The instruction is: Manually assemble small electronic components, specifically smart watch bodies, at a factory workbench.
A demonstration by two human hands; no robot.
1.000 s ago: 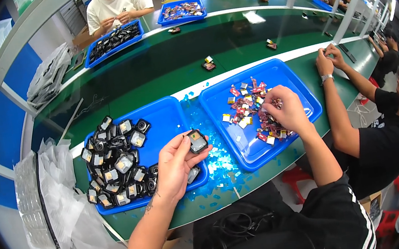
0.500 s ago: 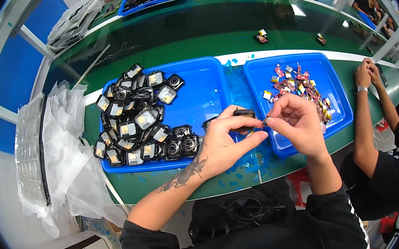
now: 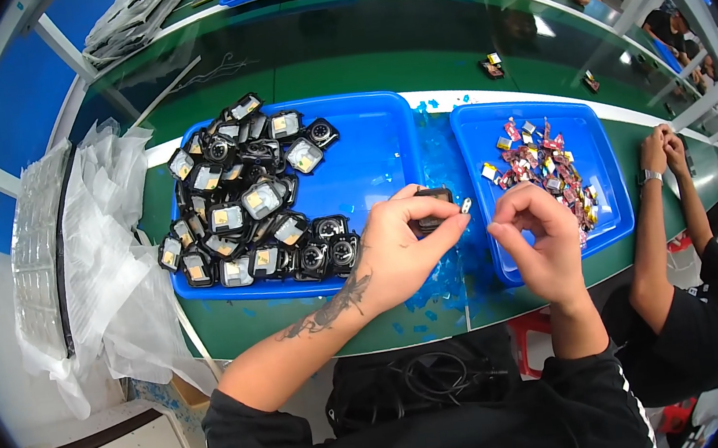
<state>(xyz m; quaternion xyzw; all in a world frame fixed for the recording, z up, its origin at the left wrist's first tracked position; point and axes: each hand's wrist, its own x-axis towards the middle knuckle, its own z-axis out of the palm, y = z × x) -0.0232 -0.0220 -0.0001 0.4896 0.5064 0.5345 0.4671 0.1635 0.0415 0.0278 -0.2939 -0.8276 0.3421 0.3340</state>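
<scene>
My left hand (image 3: 406, 249) is closed around a black watch case (image 3: 434, 198), mostly hidden by the fingers. At its thumb tip shows a small pale, silvery piece (image 3: 466, 205), too small to name. My right hand (image 3: 542, 238) hovers just to the right, over the near left edge of the right blue tray (image 3: 477, 210). Its thumb and forefinger are curled together, and I cannot make out whether anything is between them. Left of my hands, a heap of black watch cases (image 3: 259, 200) with pale inner parts fills the left side of another blue tray (image 3: 363, 104).
Small battery-like pieces (image 3: 547, 167) in red, silver and yellow lie in the right tray. Blue film scraps (image 3: 447, 258) litter the green table (image 3: 345, 332). Translucent wrapping (image 3: 110, 252) hangs at left. A co-worker's hands (image 3: 665, 149) rest at the right.
My right hand has parted from the left and shifted slightly right and down. The pale piece at my left thumb now shows plainly. The view has shifted slightly.
</scene>
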